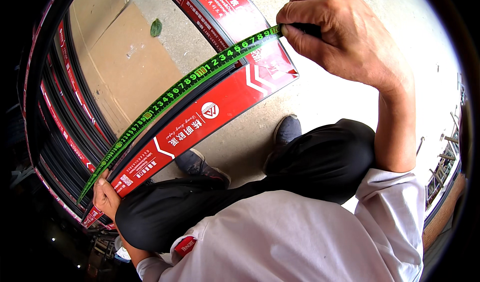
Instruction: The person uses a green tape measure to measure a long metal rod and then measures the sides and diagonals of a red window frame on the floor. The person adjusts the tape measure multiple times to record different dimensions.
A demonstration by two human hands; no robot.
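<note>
A green measuring tape (180,85) with black markings stretches diagonally over a dark frame profile (220,113) covered in red-and-white film. At the tape's upper right end, my right hand (345,37) pinches the blade between thumb and forefinger. Something thin and dark pokes out beyond its curled fingers; its kind is unclear. My left hand (106,198) is closed at the profile's lower left end, its thumb and fingers against the tape and the profile's edge. Part of that hand's grip is hidden. The profile lies in front of my knees.
Several more dark profiles with red film (70,127) lie side by side at the left. Brown cardboard (125,57) covers part of the concrete floor, with a green leaf (156,28) beside it. My shoes (287,131) are under the near side. A rack of metal pieces (450,147) stands far right.
</note>
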